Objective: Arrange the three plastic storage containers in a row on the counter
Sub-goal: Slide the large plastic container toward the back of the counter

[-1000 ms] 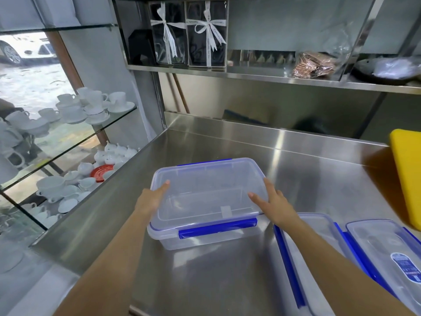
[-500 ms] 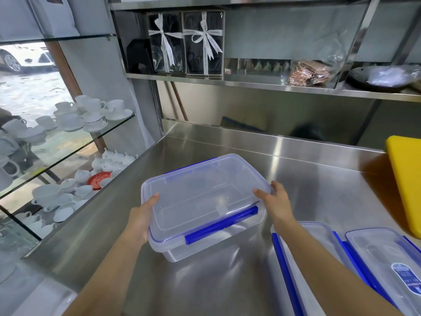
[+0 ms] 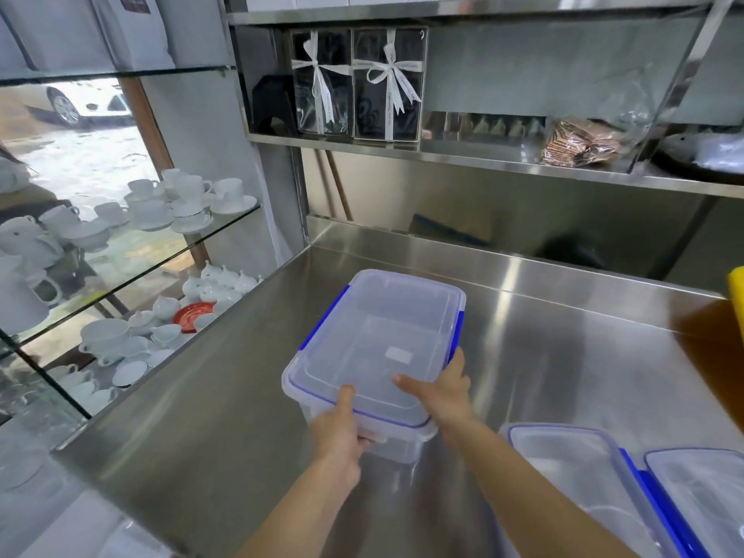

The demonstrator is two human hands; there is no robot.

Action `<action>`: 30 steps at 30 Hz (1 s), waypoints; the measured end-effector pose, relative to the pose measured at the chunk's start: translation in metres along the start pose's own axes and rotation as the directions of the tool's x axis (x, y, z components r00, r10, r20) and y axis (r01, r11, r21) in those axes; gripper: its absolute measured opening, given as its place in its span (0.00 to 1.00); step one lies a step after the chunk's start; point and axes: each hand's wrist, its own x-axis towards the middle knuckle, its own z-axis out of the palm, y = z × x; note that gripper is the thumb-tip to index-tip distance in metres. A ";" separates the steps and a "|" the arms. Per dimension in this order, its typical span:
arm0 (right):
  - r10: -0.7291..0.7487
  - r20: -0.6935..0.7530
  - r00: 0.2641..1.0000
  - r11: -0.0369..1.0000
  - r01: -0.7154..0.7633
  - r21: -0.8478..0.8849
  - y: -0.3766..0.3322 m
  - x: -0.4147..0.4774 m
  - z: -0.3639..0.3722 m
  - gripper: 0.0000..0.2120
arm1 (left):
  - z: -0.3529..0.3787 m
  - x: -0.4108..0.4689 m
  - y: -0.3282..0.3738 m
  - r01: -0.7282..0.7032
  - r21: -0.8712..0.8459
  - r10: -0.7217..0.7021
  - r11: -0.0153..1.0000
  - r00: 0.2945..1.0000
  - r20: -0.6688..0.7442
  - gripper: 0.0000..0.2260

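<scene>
A clear plastic container with blue lid clips [image 3: 374,340] rests on the steel counter [image 3: 543,356], its long side pointing away from me. My left hand [image 3: 342,432] grips its near short end, thumb on the lid. My right hand [image 3: 441,390] holds the near right corner, thumb on the lid. Two more clear containers with blue clips lie at the bottom right: a second container [image 3: 579,477] and a third container [image 3: 704,501], side by side and partly cut off by the frame.
A glass shelf unit with white cups and saucers [image 3: 173,207] borders the counter on the left. A yellow board [image 3: 736,296] stands at the right edge. A steel shelf [image 3: 443,155] with ribboned boxes hangs above the back wall.
Both hands have turned the container about a quarter turn, from lying crosswise to pointing away from me. My hands shifted from its two sides to its near end.
</scene>
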 end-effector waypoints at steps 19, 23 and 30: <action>-0.210 0.555 0.805 0.857 0.425 -0.293 -0.002 0.037 -0.036 0.59 | -0.026 0.068 0.059 -0.639 0.743 0.244 -0.198 0.702 0.669 0.47; -0.198 0.516 0.833 0.822 0.428 -0.377 -0.013 0.067 -0.026 0.57 | -0.009 0.095 0.072 -0.648 0.739 0.269 -0.187 0.689 0.673 0.49; -0.143 0.453 0.880 0.808 0.368 -0.460 -0.027 0.128 -0.014 0.61 | 0.027 0.142 0.097 -0.654 0.738 0.241 -0.167 0.699 0.673 0.47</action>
